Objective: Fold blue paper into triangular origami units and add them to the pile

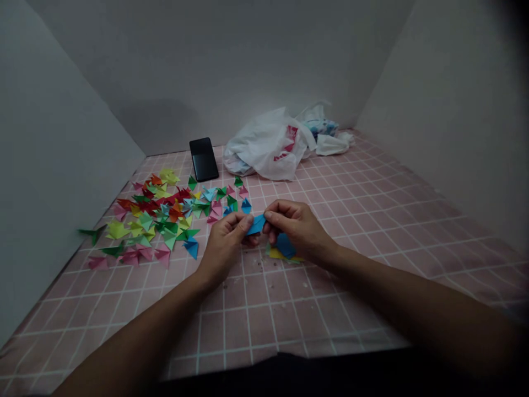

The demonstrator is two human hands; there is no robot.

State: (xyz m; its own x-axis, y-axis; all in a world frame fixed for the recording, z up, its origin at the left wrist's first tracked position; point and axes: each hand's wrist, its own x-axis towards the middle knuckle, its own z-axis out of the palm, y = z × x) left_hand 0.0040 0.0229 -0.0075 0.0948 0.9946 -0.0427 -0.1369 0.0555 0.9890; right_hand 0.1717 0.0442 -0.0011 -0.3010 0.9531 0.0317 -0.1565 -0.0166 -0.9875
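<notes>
A small blue piece of folded paper (257,224) is held between my two hands, above the checked cloth. My left hand (227,240) pinches its left end between thumb and fingers. At its right end, my right hand (300,226) grips the edge with thumb and forefinger. Partly hidden under my right hand lie loose paper sheets (285,246), blue on top with yellow and green edges showing. To the left of my left hand spreads a pile of folded paper cranes (165,207) in red, pink, green, yellow and blue.
A black phone (204,160) leans at the back. Right of it sit a crumpled white plastic bag (270,144) with red print and a tissue pack (324,129). Pale walls (264,66) enclose the pink checked cloth (397,242) at the back and both sides.
</notes>
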